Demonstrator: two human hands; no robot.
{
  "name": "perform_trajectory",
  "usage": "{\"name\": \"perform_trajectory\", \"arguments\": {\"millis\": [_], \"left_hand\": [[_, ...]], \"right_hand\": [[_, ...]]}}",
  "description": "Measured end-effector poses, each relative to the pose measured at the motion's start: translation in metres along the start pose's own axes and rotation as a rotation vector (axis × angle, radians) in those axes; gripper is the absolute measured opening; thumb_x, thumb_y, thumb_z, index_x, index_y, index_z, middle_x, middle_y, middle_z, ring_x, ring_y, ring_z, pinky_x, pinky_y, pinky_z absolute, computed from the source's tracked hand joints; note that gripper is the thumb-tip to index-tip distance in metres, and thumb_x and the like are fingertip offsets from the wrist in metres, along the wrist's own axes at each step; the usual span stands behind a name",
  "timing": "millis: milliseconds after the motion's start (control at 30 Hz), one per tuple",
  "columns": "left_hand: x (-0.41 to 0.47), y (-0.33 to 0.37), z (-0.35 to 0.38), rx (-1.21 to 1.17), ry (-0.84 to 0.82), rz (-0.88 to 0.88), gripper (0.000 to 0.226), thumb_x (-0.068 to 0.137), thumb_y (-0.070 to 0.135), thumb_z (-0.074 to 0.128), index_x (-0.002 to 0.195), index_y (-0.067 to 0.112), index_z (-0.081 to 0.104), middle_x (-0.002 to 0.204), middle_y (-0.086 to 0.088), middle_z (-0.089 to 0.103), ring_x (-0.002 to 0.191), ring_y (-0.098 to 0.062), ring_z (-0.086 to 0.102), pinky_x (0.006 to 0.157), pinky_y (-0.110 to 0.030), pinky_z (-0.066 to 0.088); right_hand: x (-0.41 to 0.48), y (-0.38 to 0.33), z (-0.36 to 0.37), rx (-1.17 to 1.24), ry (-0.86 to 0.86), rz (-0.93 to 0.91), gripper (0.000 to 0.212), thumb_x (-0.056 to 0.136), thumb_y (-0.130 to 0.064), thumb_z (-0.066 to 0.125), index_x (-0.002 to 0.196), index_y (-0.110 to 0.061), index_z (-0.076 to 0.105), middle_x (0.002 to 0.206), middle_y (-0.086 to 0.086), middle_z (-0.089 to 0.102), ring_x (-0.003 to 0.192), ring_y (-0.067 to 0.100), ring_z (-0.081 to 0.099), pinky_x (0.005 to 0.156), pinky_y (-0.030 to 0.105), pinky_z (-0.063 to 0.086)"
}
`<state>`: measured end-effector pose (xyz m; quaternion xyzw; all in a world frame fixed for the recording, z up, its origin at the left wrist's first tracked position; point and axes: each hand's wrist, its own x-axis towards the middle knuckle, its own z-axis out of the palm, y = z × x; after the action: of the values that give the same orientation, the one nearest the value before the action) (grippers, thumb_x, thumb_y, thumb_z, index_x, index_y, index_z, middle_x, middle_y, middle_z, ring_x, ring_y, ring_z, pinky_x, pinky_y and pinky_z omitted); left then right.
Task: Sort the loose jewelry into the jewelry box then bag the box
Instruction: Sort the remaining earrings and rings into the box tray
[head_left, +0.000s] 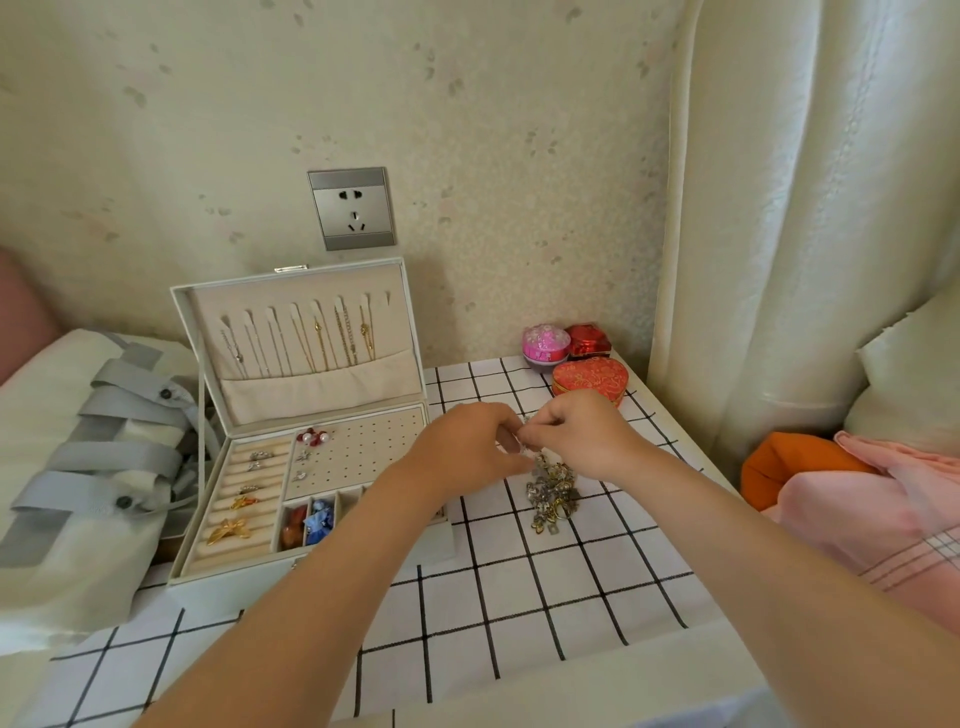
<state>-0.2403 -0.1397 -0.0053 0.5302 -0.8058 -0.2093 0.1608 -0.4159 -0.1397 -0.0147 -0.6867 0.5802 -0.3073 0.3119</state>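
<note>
An open white jewelry box stands at the table's left. Its raised lid holds several hanging necklaces. Rings, earrings and small coloured pieces lie in its tray. A tangled pile of loose jewelry lies on the checked cloth to the right of the box. Just above that pile, my left hand and my right hand meet, and both pinch a small silvery piece between their fingertips. A white bag with grey straps lies left of the box.
A red heart-shaped box, a pink round box and a small red box stand at the table's back right. Pink and orange fabric lies at the right edge. A wall socket is above the box. A curtain hangs on the right.
</note>
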Motion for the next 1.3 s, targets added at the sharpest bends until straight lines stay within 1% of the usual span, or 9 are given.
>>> {"name": "perform_trajectory", "arguments": {"millis": [67, 167, 267, 367, 467, 667, 800, 1033, 1300], "left_hand": [[-0.001, 0.002, -0.001, -0.123, 0.052, -0.036, 0.017, 0.079, 0.040, 0.077, 0.095, 0.034, 0.072, 0.077, 0.018, 0.070, 0.076, -0.004, 0.064, 0.075, -0.032, 0.054], [-0.004, 0.004, -0.004, -0.206, 0.093, -0.059, 0.006, 0.082, 0.033, 0.075, 0.088, 0.032, 0.077, 0.074, 0.012, 0.073, 0.065, -0.009, 0.062, 0.068, -0.031, 0.052], [-0.008, 0.003, -0.008, -0.140, 0.108, -0.095, 0.011, 0.086, 0.030, 0.071, 0.095, 0.031, 0.077, 0.082, 0.014, 0.072, 0.066, 0.001, 0.058, 0.066, -0.024, 0.049], [-0.013, 0.003, -0.013, 0.008, 0.146, -0.130, 0.014, 0.089, 0.031, 0.067, 0.101, 0.035, 0.072, 0.091, 0.016, 0.069, 0.080, -0.002, 0.059, 0.073, -0.023, 0.047], [-0.018, 0.005, -0.016, 0.058, 0.153, -0.124, 0.013, 0.090, 0.032, 0.064, 0.100, 0.036, 0.070, 0.094, 0.017, 0.069, 0.080, -0.002, 0.056, 0.069, -0.021, 0.041], [-0.023, 0.006, -0.016, 0.112, 0.124, -0.096, 0.014, 0.089, 0.031, 0.063, 0.101, 0.035, 0.069, 0.094, 0.017, 0.068, 0.088, -0.004, 0.059, 0.068, -0.021, 0.041], [-0.027, 0.007, -0.016, 0.098, 0.111, -0.091, 0.014, 0.089, 0.031, 0.063, 0.102, 0.035, 0.068, 0.095, 0.016, 0.068, 0.085, -0.003, 0.057, 0.064, -0.020, 0.038], [-0.034, 0.003, -0.021, 0.075, 0.126, -0.092, 0.012, 0.089, 0.032, 0.064, 0.099, 0.036, 0.068, 0.092, 0.018, 0.067, 0.070, 0.002, 0.053, 0.061, -0.018, 0.038], [-0.054, -0.017, -0.045, 0.001, 0.233, -0.124, 0.010, 0.089, 0.032, 0.065, 0.097, 0.038, 0.068, 0.088, 0.021, 0.066, 0.075, 0.003, 0.055, 0.071, -0.024, 0.049]], "right_hand": [[-0.001, -0.003, -0.001, 0.105, 0.006, 0.040, 0.009, 0.087, -0.024, 0.077, 0.079, -0.019, 0.079, 0.080, -0.003, 0.077, 0.075, 0.003, 0.069, 0.072, 0.023, 0.054], [-0.006, -0.007, -0.002, 0.205, -0.023, 0.076, 0.012, 0.090, -0.019, 0.073, 0.089, -0.009, 0.080, 0.083, 0.002, 0.077, 0.051, -0.009, 0.057, 0.053, 0.007, 0.041], [-0.009, -0.007, -0.003, 0.205, -0.075, 0.062, 0.010, 0.092, -0.016, 0.071, 0.094, -0.009, 0.078, 0.086, 0.002, 0.077, 0.050, -0.008, 0.057, 0.048, 0.006, 0.039], [-0.011, -0.004, -0.004, -0.016, -0.138, -0.042, 0.011, 0.087, -0.014, 0.074, 0.089, -0.025, 0.077, 0.086, -0.005, 0.076, 0.076, 0.002, 0.068, 0.068, 0.015, 0.050], [-0.014, -0.004, -0.002, -0.368, -0.218, -0.134, 0.016, 0.086, -0.019, 0.072, 0.091, -0.033, 0.078, 0.092, -0.017, 0.072, 0.088, 0.001, 0.065, 0.082, 0.027, 0.053], [-0.015, -0.014, 0.007, -0.743, -0.317, -0.170, 0.022, 0.088, -0.030, 0.072, 0.109, -0.036, 0.075, 0.104, -0.011, 0.066, 0.096, 0.013, 0.061, 0.074, 0.028, 0.045], [-0.010, -0.018, 0.011, -0.828, -0.303, -0.129, 0.019, 0.085, -0.032, 0.074, 0.104, -0.032, 0.076, 0.111, -0.005, 0.069, 0.100, 0.020, 0.063, 0.081, 0.032, 0.052], [-0.013, -0.022, 0.007, -0.703, -0.257, -0.113, 0.002, 0.081, -0.027, 0.075, 0.081, -0.029, 0.074, 0.090, -0.010, 0.071, 0.088, 0.011, 0.064, 0.071, 0.028, 0.050], [-0.010, -0.049, 0.002, -0.432, -0.090, -0.104, 0.009, 0.082, -0.031, 0.073, 0.073, -0.030, 0.072, 0.079, -0.019, 0.071, 0.076, 0.000, 0.065, 0.073, 0.035, 0.058]]}}
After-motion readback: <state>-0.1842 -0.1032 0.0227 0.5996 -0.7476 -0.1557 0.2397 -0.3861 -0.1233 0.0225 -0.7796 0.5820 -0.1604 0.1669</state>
